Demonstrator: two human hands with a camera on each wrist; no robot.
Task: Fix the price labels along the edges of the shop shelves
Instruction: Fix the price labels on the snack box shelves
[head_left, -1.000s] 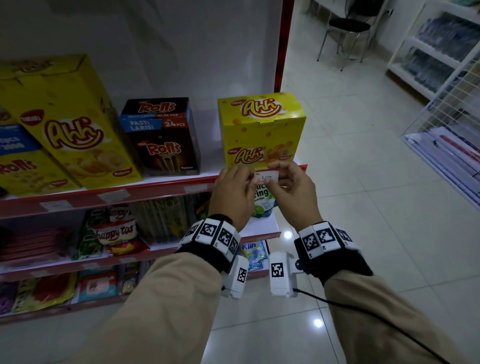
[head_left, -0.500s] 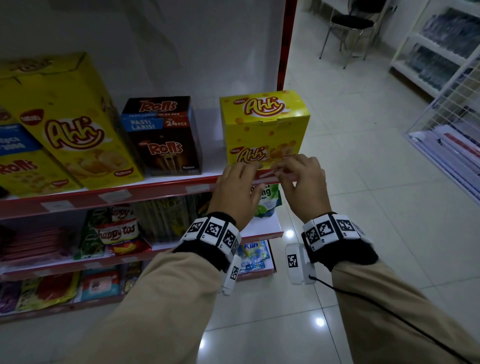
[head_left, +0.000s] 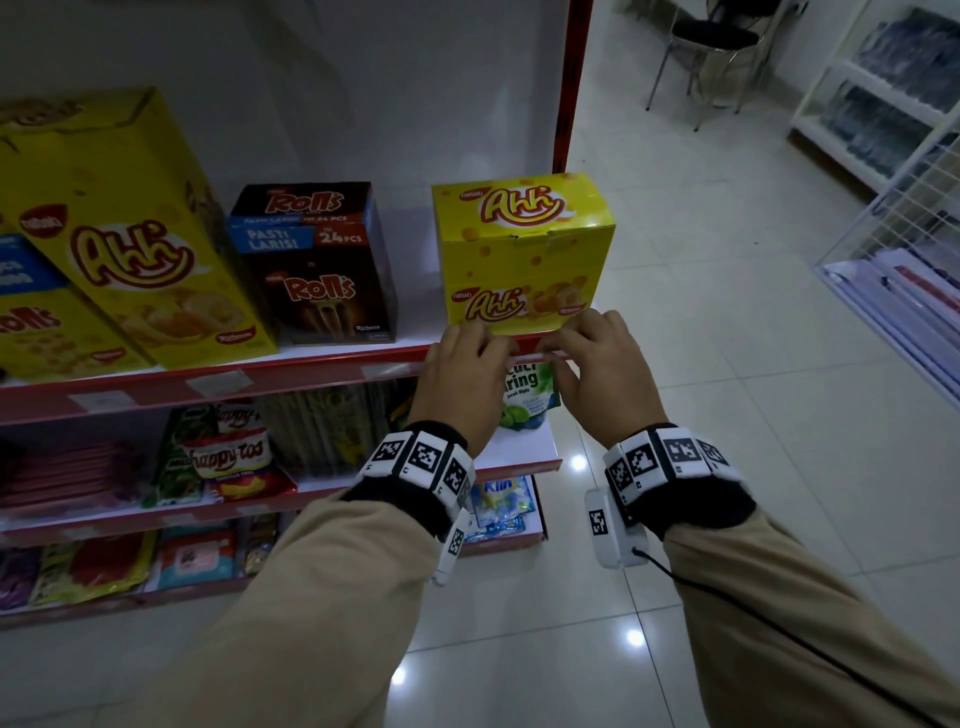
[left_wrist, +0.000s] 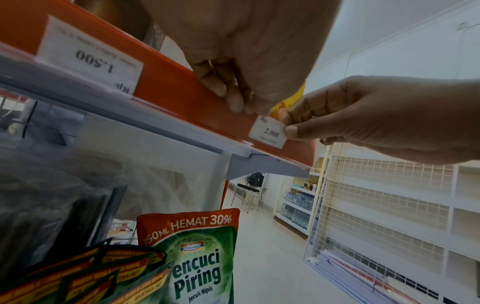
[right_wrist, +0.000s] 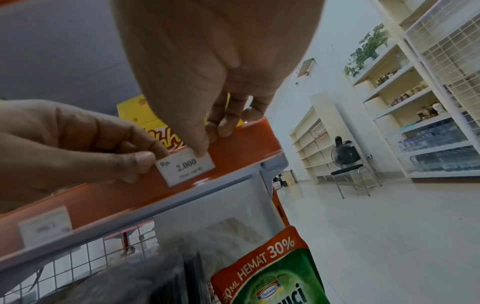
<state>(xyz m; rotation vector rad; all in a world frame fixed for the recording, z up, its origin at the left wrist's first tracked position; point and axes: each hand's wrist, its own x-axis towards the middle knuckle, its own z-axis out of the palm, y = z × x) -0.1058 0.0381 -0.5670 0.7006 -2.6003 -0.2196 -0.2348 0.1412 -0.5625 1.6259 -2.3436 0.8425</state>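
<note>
Here the small white paper price label (right_wrist: 185, 167) lies lengthwise along the red shelf edge (right_wrist: 233, 156), left hand (right_wrist: 64, 148) pinching its left end, right hand (left_wrist: 376, 119) its right.

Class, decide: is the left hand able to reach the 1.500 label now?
Probably yes: the 1.500 label sits uncovered on the same shelf edge beside the left hand, which must first release the 2.000 label.

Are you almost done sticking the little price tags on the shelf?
Partly. The 1.500 tag already sits in the red shelf edge, and more tags show further left. Right now both hands, left hand and right hand, pinch the 2.000 tag against the edge under the yellow box. The lower shelves' tags are too dim to judge.
</note>
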